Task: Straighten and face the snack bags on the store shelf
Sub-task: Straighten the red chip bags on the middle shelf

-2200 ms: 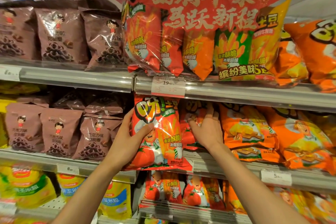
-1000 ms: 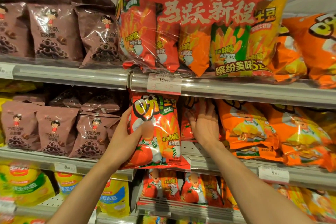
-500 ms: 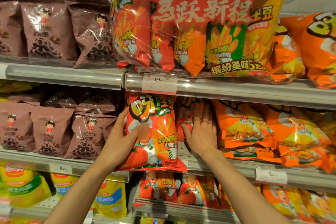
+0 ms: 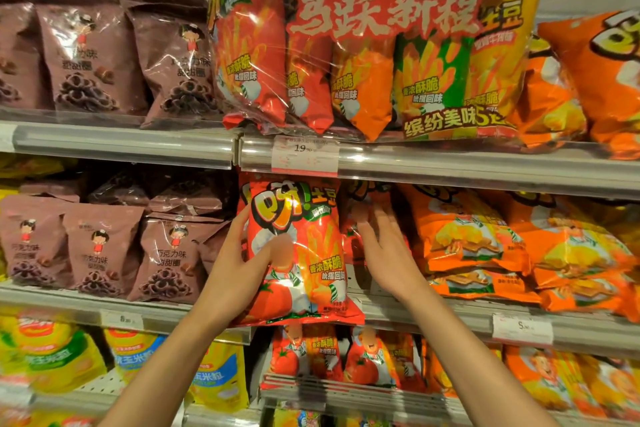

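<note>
Since a moment ago our right hand [image 4: 386, 253] has slid up, fingers flat, onto the red bags behind [image 4: 349, 239], while our left hand [image 4: 239, 274] keeps gripping the tomato bag [image 4: 304, 253] upright at the middle shelf's front edge [image 4: 450, 317], nearly faced.

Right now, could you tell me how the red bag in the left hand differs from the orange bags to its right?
The red tomato bag stands upright, gripped by the left hand, its bottom edge overhanging the shelf rail; the orange bags lie tilted and stacked, untouched. The red one shows tomatoes, the orange ones do not. Both share the middle shelf.
</note>
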Action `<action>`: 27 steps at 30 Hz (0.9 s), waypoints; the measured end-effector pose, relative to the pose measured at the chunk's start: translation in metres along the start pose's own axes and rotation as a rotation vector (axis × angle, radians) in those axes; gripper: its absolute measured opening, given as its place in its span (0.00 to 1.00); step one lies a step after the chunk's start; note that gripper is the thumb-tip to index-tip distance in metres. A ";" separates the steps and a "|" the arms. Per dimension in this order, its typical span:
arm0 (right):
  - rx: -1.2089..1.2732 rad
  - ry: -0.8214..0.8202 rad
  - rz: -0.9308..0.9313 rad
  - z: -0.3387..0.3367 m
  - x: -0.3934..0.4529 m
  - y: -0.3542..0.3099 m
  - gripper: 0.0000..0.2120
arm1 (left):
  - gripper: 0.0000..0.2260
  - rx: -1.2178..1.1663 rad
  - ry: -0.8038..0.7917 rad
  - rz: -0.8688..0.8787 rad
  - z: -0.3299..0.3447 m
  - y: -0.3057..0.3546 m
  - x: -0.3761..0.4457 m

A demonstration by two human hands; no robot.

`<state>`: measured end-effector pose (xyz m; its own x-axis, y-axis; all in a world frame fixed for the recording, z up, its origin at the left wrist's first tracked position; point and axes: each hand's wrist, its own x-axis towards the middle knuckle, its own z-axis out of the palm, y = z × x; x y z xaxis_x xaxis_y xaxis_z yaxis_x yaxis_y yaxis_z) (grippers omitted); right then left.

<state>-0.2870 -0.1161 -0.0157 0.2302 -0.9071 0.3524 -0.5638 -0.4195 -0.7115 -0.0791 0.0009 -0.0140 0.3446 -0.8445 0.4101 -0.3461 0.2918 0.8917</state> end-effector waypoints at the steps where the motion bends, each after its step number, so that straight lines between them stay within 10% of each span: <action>1: 0.057 -0.026 -0.013 -0.006 -0.010 -0.006 0.28 | 0.26 0.010 0.001 0.001 0.004 -0.001 0.000; 10: 0.277 -0.012 0.065 -0.020 -0.030 -0.012 0.46 | 0.19 0.060 -0.110 0.049 0.071 0.024 0.011; 13: 0.315 0.072 0.055 -0.024 -0.022 -0.008 0.42 | 0.30 0.194 -0.106 0.079 0.068 0.016 0.017; 17: 0.116 0.175 -0.007 -0.022 -0.016 -0.008 0.35 | 0.21 0.636 0.184 0.472 0.047 -0.012 0.025; 27: -0.298 0.396 -0.087 0.003 -0.005 0.007 0.31 | 0.29 0.907 0.151 0.330 0.031 -0.067 0.039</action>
<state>-0.2897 -0.1140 -0.0240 0.0002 -0.7624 0.6471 -0.7713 -0.4120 -0.4852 -0.0692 -0.0656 -0.0630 0.1959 -0.6976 0.6892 -0.9635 -0.0062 0.2676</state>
